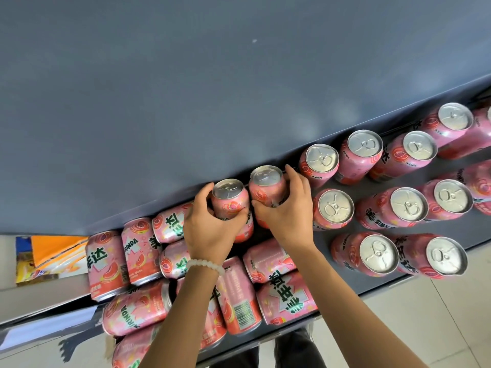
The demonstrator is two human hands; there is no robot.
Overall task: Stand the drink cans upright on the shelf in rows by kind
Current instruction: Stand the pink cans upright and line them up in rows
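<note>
Pink Mirinda peach cans fill a dark grey shelf (372,181). My left hand (210,229) grips one upright can (229,200) at the back of the shelf. Right beside it, my right hand (287,208) grips a second upright can (267,185). To the right stand several upright cans in rows, among them one (321,159) at the back and one (334,208) in the middle row. To the left and in front, several cans lie on their sides, such as one (288,298) near the front edge and one (135,309) at the lower left.
The shelf's grey back panel (212,88) rises just behind the held cans. Orange and yellow packets (50,256) lie at the far left on a lower level. Pale floor tiles (438,322) show below the shelf's front edge.
</note>
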